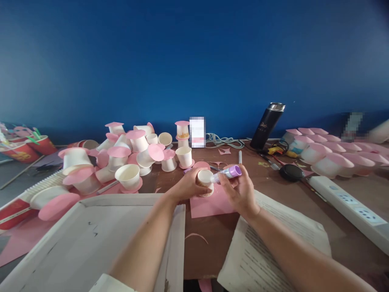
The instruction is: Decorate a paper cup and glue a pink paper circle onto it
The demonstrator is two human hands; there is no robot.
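My left hand [190, 185] is wrapped round a small white paper cup [206, 177] with a brownish pattern on its side. The cup's round white end faces up. Between the fingers of my right hand [241, 190] is a glue stick [227, 173] with a clear tube and a purple end. Its left tip points at the cup's rim and looks close to it or touching. Pink paper [209, 206] lies under the cup and hands. Just behind the cup sits a pink paper disc [201, 165].
Many white cups with pink discs [118, 153] crowd the left, and more [331, 156] stand at right. A grey-white tray [121, 239] is front left. Printed paper [273, 247], a power strip [349, 209], a tape measure [291, 172] and a black flask [267, 125] are at right.
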